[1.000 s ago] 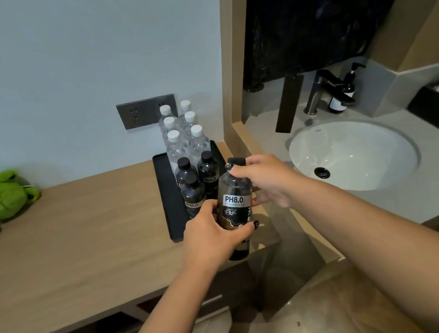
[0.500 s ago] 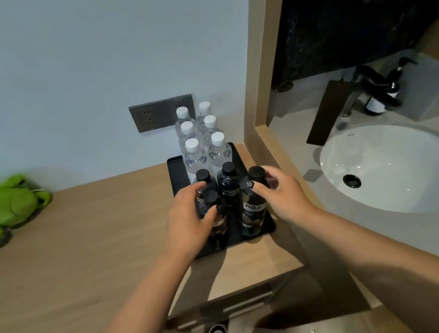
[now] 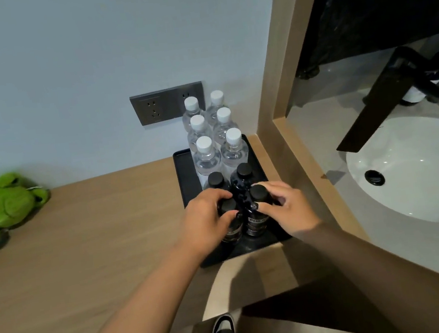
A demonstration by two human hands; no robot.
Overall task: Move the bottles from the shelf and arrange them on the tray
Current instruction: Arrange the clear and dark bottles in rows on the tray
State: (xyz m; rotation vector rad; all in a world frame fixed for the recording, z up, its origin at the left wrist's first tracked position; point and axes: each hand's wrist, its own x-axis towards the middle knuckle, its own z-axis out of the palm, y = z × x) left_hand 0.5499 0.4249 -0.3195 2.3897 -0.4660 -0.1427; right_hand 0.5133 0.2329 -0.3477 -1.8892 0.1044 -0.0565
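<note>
Dark plastic bottles with black screw caps stand upright in two pairs at the near end of the flat black rectangular tray [image 3: 182, 171], which sits on the light wooden counter [image 3: 96, 240]. Behind them on the tray, six clear plastic water bottles with white caps [image 3: 205, 154] stand in two columns running back toward the wall.

The left hand [image 3: 206, 221] is curled around the near-left dark bottle [image 3: 230, 221], fingers wrapped at its shoulder. The right hand [image 3: 286, 207] is closed on the near-right dark bottle [image 3: 257, 214], thumb and fingertips pinching just under its cap. Each bottle lies directly under its own hand, long axis vertical. The two held bottles touch or nearly touch; the exact gap cannot be determined.

Judgement: placement is at its final stage. The next action likely requires squaring both bottles against the rear dark pair [image 3: 243, 174], then releasing straight upward to avoid tipping.
</note>
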